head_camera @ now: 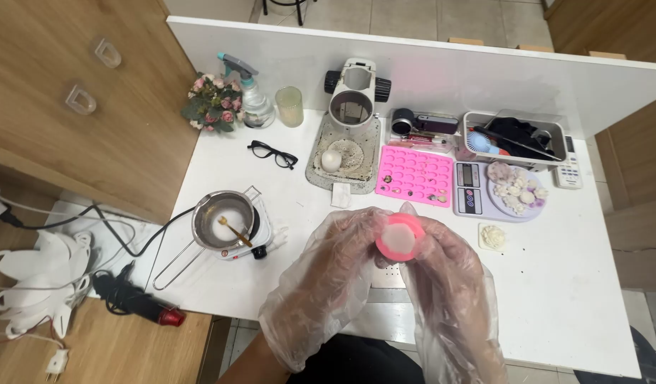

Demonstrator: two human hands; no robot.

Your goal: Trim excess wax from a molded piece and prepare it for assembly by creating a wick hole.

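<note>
White surface [221, 171] between wood panels fills the frame; at lower centre, gloved left hand [328, 270] and right hand [449, 277] fingers close together around a pink round mould [398, 239].

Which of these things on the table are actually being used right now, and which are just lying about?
In use:
- round pink silicone mould with white filling, held by gloved left hand and right hand

Lying about:
- steel melting pot on small hotplate
- flat pink silicone tray mould
- black-framed glasses
- kitchen scale
- spray bottle
</note>
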